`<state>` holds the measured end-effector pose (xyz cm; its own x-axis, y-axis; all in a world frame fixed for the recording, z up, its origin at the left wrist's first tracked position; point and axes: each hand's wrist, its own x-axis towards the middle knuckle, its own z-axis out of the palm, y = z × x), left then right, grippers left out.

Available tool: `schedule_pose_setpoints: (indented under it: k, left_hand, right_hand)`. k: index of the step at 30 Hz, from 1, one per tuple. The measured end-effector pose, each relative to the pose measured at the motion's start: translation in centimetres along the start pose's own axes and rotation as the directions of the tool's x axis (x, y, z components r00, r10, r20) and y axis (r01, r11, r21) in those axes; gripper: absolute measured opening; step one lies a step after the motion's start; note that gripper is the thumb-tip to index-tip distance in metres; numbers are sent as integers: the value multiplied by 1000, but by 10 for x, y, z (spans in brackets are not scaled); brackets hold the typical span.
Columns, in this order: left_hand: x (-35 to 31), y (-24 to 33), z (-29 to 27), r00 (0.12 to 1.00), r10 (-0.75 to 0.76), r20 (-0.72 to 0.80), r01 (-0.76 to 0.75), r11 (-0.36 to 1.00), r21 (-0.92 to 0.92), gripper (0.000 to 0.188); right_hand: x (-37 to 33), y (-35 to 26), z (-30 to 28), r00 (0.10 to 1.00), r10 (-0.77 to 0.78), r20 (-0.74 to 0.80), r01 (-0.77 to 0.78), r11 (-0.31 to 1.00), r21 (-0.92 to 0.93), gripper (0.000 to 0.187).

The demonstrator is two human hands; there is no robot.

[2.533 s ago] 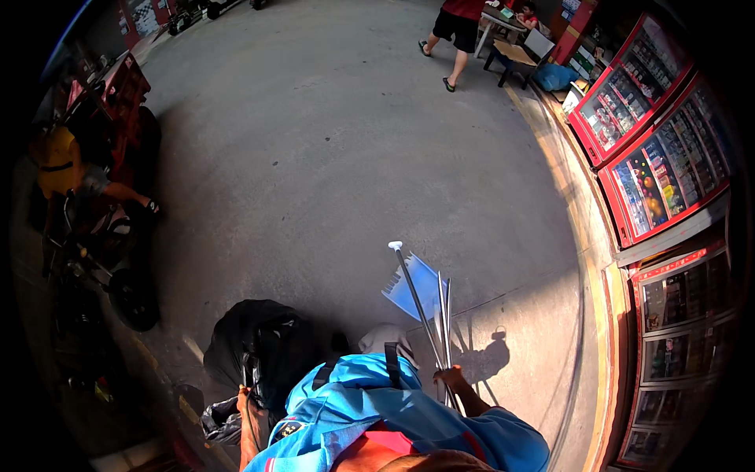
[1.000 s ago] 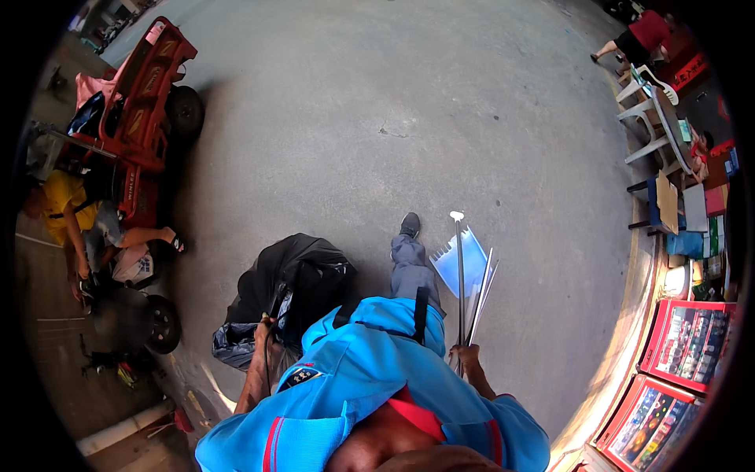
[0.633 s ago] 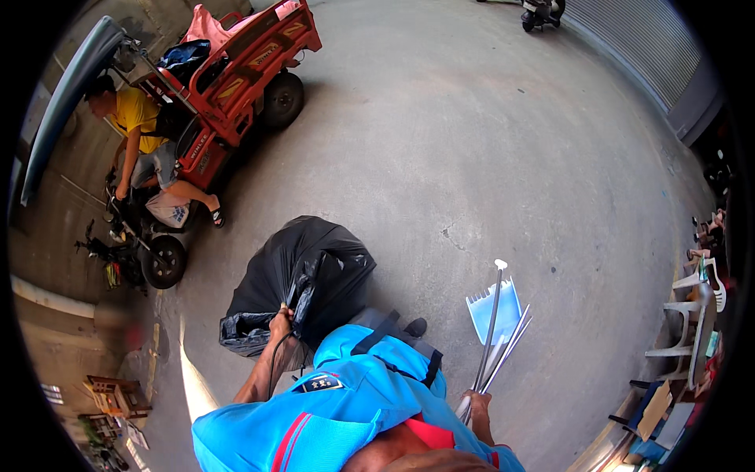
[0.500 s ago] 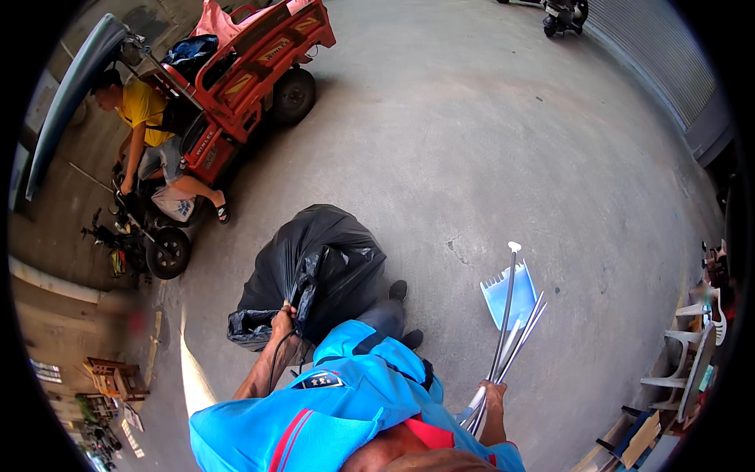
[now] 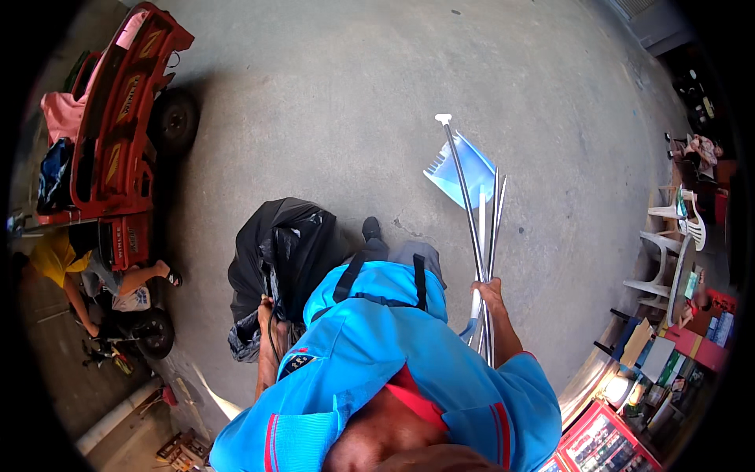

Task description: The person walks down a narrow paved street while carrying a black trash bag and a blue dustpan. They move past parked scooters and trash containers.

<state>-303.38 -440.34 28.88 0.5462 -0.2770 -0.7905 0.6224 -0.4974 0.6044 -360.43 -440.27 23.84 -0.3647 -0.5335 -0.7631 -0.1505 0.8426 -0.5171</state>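
Observation:
On my left, a large full black garbage bag (image 5: 287, 236) bulges beside my legs. My left hand (image 5: 269, 315) grips its gathered neck, with a dark cord or strap along the wrist. Out to my right, my right hand (image 5: 489, 294) is wrapped round a bundle of several long thin poles and handles. One dark pole has a white end cap (image 5: 443, 118). Among them a light blue dustpan (image 5: 476, 167) with a toothed edge points forward, above the ground. The lower ends of the bundle pass partly behind my blue jacket.
A red cargo tricycle (image 5: 118, 157) with a person in a yellow shirt (image 5: 59, 256) at its handlebars stands on the left. Along the right side are white plastic chairs (image 5: 657, 259), stacked goods and a red-framed display case (image 5: 602, 440). Grey concrete floor (image 5: 338, 102) stretches ahead.
My view has turned to the right, so the tricycle now sits farther left. One of my feet is further forward. The bag and the bundle came along, still in my hands.

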Motion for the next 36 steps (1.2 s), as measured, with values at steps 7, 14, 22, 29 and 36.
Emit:
schedule_pose_setpoints:
  k: [7,14,22,29,36]
  left_hand:
    - [32,71,82,999,-43,-8,42,995,-87,19]
    - [78,157,213,999,-39,-37,31,977,-213,19]
    - [117,252,393,997,-50,-58,27,939,-342,19]
    - [172,336,613,997,-70,-24,56,923,-380,20]
    - [280,416,870,989,-140,-56,106,909,-402,25]
  right_hand:
    - [74,-131,50,998,-2,65,0,1000,25,12]
    - [199,-280,74,993,-50,110,45,998,50,13]
    - [348,-499,66,985,-65,159,77,995,-68,12]
    - [483,-691,64,993,-27,116,49,980,-191,14]
    - [621,-822,39,997,-52,63,60,990,-125,11]
